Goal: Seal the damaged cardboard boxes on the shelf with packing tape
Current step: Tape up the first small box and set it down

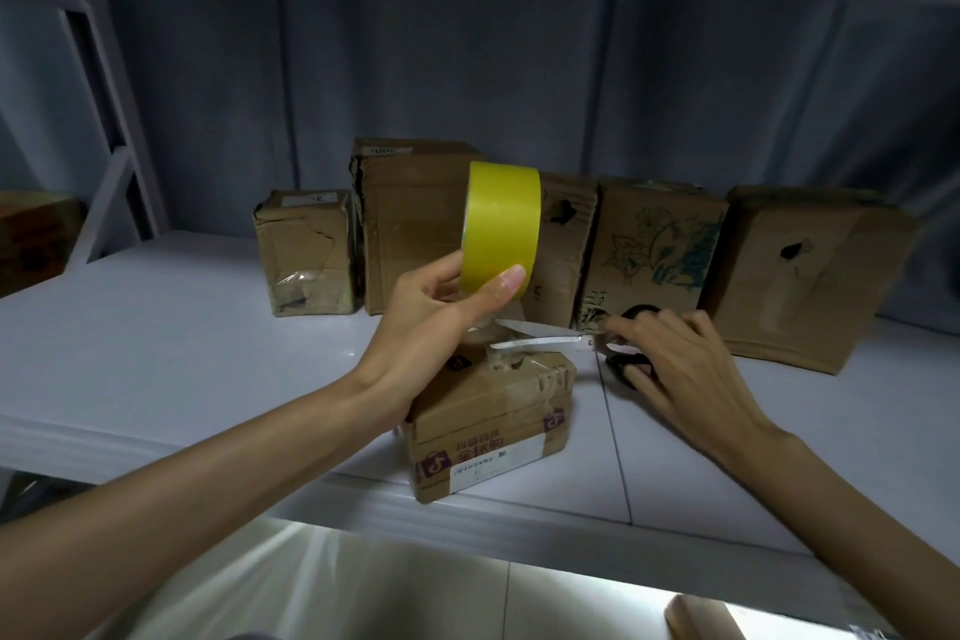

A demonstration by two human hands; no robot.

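Observation:
My left hand (434, 307) grips a yellow roll of packing tape (500, 224), held upright above a small cardboard box (488, 424) at the shelf's front edge. A clear strip of tape runs from the roll down to the top of that box. My right hand (670, 353) holds black-handled scissors (545, 335), fingers through the loops. The blades are parted around the tape strip, just below the roll. The box bears printed labels and wrinkled tape on its top.
Several worn cardboard boxes stand in a row at the back of the white shelf (156, 353): a small one (304, 255), a tall one (415, 224), a scribbled one (657, 250) and a holed one (800, 276). Another shelf board runs overhead. A metal upright (104, 120) stands left.

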